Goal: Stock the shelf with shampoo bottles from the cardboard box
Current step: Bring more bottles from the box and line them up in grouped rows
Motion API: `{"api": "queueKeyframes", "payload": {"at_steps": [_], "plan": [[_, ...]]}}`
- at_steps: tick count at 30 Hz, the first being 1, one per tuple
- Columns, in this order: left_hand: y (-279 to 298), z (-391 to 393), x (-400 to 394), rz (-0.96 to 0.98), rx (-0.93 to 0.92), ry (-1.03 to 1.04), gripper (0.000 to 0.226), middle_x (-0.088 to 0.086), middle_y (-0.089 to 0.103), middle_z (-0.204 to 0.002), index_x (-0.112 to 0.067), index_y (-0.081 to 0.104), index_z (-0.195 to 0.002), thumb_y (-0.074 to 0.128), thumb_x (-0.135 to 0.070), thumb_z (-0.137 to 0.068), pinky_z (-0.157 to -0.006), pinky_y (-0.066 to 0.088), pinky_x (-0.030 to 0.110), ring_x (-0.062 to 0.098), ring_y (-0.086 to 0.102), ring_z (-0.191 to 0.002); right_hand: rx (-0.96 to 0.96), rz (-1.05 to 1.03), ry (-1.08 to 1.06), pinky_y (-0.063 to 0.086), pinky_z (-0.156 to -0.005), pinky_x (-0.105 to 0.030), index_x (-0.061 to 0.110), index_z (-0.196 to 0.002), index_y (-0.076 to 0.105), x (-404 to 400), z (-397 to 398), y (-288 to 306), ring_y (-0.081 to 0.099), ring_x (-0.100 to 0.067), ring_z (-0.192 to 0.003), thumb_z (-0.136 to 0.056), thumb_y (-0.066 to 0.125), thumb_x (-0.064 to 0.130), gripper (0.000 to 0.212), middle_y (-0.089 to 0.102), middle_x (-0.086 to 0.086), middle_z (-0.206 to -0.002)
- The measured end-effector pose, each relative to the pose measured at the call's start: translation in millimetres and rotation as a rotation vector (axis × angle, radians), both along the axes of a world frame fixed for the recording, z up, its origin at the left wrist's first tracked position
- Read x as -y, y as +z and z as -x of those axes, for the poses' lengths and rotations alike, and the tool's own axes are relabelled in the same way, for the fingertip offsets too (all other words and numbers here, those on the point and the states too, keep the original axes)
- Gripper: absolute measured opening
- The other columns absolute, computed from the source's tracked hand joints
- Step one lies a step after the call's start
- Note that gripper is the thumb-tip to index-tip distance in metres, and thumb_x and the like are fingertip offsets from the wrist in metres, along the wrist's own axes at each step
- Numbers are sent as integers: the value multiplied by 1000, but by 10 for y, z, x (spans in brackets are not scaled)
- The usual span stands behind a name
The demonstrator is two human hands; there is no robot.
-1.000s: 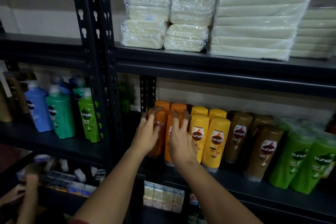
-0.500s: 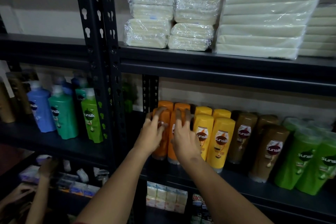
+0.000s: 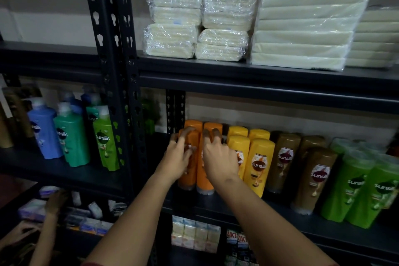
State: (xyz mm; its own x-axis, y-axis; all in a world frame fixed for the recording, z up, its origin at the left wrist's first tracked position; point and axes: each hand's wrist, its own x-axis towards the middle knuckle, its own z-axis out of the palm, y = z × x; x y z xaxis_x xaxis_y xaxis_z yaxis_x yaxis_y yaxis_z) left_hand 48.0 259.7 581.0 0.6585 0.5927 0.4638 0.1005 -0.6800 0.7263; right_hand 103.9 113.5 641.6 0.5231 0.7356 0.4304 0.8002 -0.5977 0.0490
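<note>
My left hand (image 3: 177, 157) grips the front-left orange shampoo bottle (image 3: 189, 170), fingers curled over its cap and upper body. My right hand (image 3: 218, 157) grips the front-right orange shampoo bottle (image 3: 204, 181) beside it, fingers hooked over its cap. Both bottles stand upright, touching, at the left end of the middle shelf (image 3: 237, 207), just beside the rear upright post (image 3: 174, 110). Two more orange bottles (image 3: 203, 126) stand directly behind them. To the right, in order, stand yellow bottles (image 3: 259, 166), brown bottles (image 3: 313, 177) and green bottles (image 3: 358, 192), each colour packed in touching rows running front to back. The front row sits near the shelf's front edge, leaving a narrow bare strip. Headroom is open between the caps and the shelf beam above (image 3: 259, 93). That upper shelf carries plastic-wrapped pale stacks (image 3: 216, 24). In the left bay, beyond the perforated front post (image 3: 112, 71), blue and green bottles (image 3: 71, 136) stand upright. The cardboard box is not in view. At lower left, another person's hand (image 3: 55, 202) rests on small packets (image 3: 32, 209).
</note>
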Motion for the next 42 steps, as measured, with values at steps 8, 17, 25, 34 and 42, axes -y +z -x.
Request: {"api": "queueKeyframes", "payload": {"at_steps": [8, 17, 25, 34, 42], "plan": [[11, -2, 53, -33, -26, 39, 60, 3, 37, -143, -47, 28, -149, 58, -27, -101, -77, 62, 41, 19, 63, -103, 110, 21, -21, 45, -96, -42, 13, -137, 54, 13, -76, 14, 45, -40, -132, -92, 66, 24, 47, 64, -13, -125], [74, 44, 19, -282, -75, 66, 73, -5, 21, -154, -35, 35, -148, 72, -16, -88, -103, 50, 44, 27, 52, -128, 188, 29, 54, 17, -122, -46, 5, -147, 40, 26, -130, -20, 51, -37, -129, -90, 69, 23, 66, 58, -21, -133], [115, 29, -9, -263, -104, 82, 69, -8, 26, -150, -30, 42, -146, 72, -11, -87, -101, 52, 42, 25, 57, -122, 190, 42, 80, 24, -122, -46, 4, -139, 50, -5, -145, -20, 59, -38, -119, -81, 77, 18, 65, 65, -21, -120], [165, 84, 69, -346, -157, 116, 71, 3, 26, -154, -30, 36, -150, 71, -22, -88, -109, 45, 41, 28, 38, -139, 236, -25, 79, 24, -121, -46, 3, -148, 41, -7, -193, -85, 53, -38, -129, -82, 78, 29, 80, 60, -24, -130], [339, -263, 797, -642, 114, 83, 60, 10, 48, -135, -16, 46, -142, 67, -23, -87, -107, 43, 45, 32, 43, -128, 130, -157, -64, 33, -117, -51, 13, -139, 50, 586, -379, 37, 57, -37, -120, -81, 74, 35, 67, 65, -16, -120]]}}
